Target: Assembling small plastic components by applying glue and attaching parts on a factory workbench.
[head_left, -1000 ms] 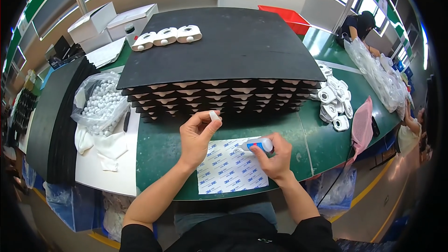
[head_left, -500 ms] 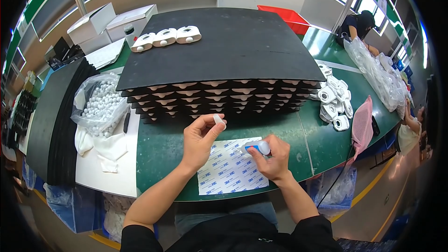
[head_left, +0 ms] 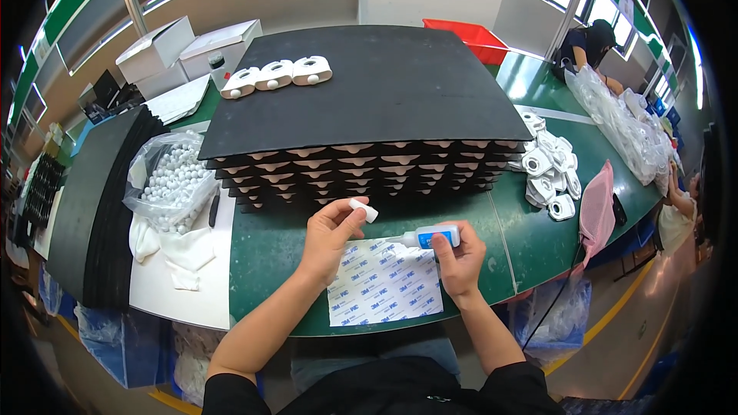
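Observation:
My left hand pinches a small white tapered piece, like a cap, between thumb and fingertips, above the printed sheet's far edge. Wrapped in my right hand is a small white squeeze bottle with a blue label. The bottle lies nearly level, its thin nozzle pointing left and its tip just over the sheet. Beneath both hands, a white sheet with blue print rests on the green table. The hands are apart.
Ahead stands a stack of black boards with white parts between layers; three white parts sit on top. Left is a bag of white balls; right, piled white parts and a pink mesh bag. Another person works far right.
The bottle has turned so its nozzle points left and lies more level. The white piece has tipped over sideways in my left fingers. The view has shifted slightly.

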